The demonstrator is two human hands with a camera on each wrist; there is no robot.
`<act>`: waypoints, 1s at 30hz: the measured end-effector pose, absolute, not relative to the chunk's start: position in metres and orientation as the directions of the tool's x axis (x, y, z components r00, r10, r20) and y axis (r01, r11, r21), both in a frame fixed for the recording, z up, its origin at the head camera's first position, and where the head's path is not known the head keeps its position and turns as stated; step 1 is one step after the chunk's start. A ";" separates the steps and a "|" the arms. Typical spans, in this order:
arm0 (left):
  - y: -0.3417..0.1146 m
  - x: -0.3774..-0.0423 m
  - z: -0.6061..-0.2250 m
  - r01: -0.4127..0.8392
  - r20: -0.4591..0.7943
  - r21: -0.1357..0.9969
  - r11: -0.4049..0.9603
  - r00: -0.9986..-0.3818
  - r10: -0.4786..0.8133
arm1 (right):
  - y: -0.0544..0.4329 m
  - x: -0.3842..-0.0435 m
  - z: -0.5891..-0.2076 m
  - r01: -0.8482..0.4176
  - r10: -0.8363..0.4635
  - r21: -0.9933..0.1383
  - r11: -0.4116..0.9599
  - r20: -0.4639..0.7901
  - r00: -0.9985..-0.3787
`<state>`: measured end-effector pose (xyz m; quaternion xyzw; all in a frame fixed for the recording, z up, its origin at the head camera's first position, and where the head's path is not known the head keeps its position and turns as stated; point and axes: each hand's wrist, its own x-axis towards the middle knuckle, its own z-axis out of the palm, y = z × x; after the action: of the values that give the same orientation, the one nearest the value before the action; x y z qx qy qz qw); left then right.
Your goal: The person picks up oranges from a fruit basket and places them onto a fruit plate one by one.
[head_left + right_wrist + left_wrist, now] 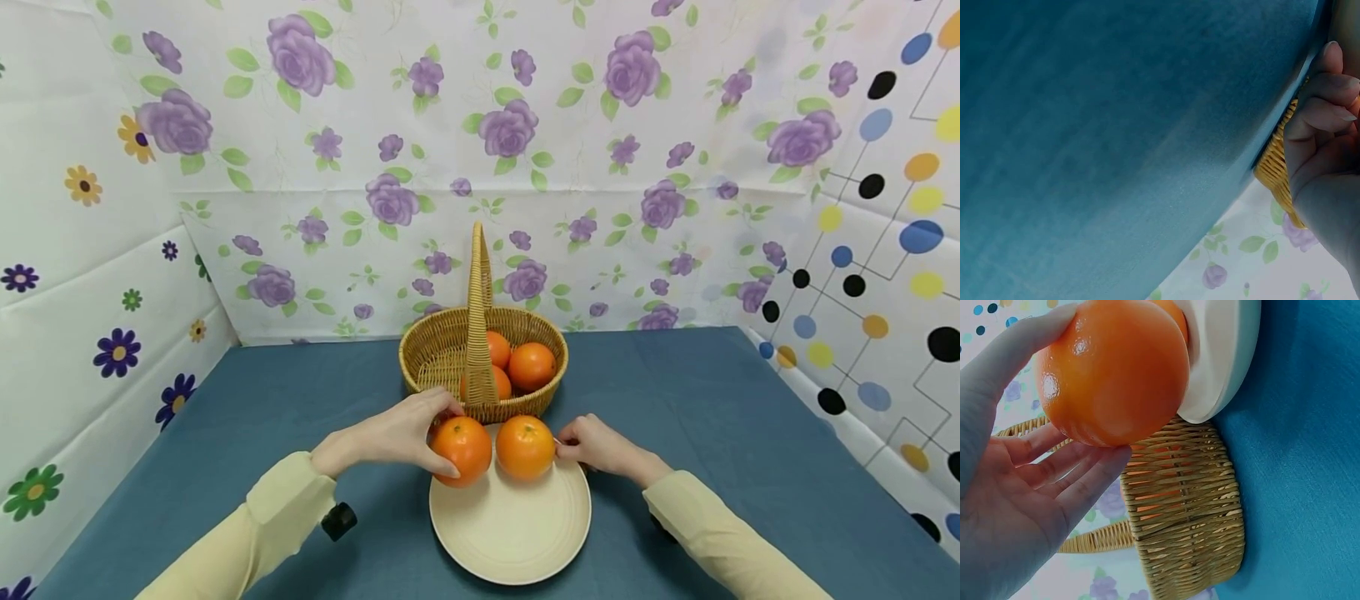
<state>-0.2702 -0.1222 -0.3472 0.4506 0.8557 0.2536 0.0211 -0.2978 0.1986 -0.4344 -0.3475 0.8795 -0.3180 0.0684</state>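
Note:
My left hand (408, 429) grips an orange (461, 450) between thumb and fingers, over the left far part of a cream plate (513, 533). The left wrist view shows that orange (1116, 372) close up, fingertips under it. A second orange (525, 448) rests on the plate, just right of the held one. At the plate's right far rim, my right hand (600, 446) pinches the edge with curled fingers. In the right wrist view this hand (1329, 131) shows at the right side, its grip on the plate partly hidden.
Right behind the plate stands a wicker basket (427, 354) with a tall handle (477, 308), holding several oranges (532, 367). Blue cloth (322, 375) covers the table. Flowered sheets (450, 125) hang at the back, and patterned ones flank both sides.

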 end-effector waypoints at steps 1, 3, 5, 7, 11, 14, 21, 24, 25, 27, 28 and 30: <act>-0.122 -0.271 -0.348 0.760 0.191 0.454 0.465 -0.592 0.783 | 0.199 -0.298 -0.435 -0.567 -0.654 -0.607 0.557 0.100 -0.750; -0.121 -0.271 -0.349 0.759 0.185 0.454 0.466 -0.592 0.785 | 0.199 -0.298 -0.435 -0.566 -0.653 -0.605 0.560 0.098 -0.751; -0.120 -0.271 -0.351 0.758 0.178 0.453 0.469 -0.593 0.785 | 0.199 -0.298 -0.435 -0.562 -0.650 -0.607 0.562 0.095 -0.754; -0.120 -0.272 -0.353 0.756 0.172 0.452 0.473 -0.594 0.786 | 0.198 -0.298 -0.435 -0.560 -0.650 -0.610 0.561 0.094 -0.754; -0.119 -0.273 -0.354 0.758 0.175 0.451 0.472 -0.593 0.786 | 0.198 -0.297 -0.434 -0.562 -0.651 -0.613 0.555 0.100 -0.752; -0.119 -0.274 -0.356 0.762 0.185 0.453 0.462 -0.588 0.788 | 0.198 -0.297 -0.434 -0.566 -0.650 -0.607 0.557 0.105 -0.752; -0.118 -0.277 -0.362 0.762 0.191 0.472 0.442 -0.579 0.793 | 0.198 -0.297 -0.433 -0.567 -0.649 -0.600 0.564 0.101 -0.754; -0.117 -0.277 -0.363 0.760 0.188 0.470 0.450 -0.584 0.790 | 0.198 -0.297 -0.433 -0.566 -0.650 -0.600 0.565 0.099 -0.754; -0.117 -0.277 -0.363 0.759 0.187 0.467 0.454 -0.586 0.789 | 0.198 -0.297 -0.433 -0.566 -0.650 -0.600 0.565 0.099 -0.753; -0.116 -0.277 -0.364 0.754 0.182 0.464 0.465 -0.594 0.783 | 0.198 -0.297 -0.433 -0.565 -0.649 -0.600 0.567 0.098 -0.755; -0.116 -0.277 -0.364 0.753 0.181 0.463 0.468 -0.598 0.781 | 0.198 -0.297 -0.433 -0.565 -0.648 -0.599 0.567 0.098 -0.755; -0.115 -0.277 -0.365 0.747 0.178 0.463 0.477 -0.605 0.776 | 0.198 -0.297 -0.433 -0.565 -0.648 -0.598 0.569 0.098 -0.755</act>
<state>-0.2767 -0.1150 -0.3652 0.4434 0.8588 0.2550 0.0278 -0.2971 0.1979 -0.4329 -0.3434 0.8831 -0.3127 0.0662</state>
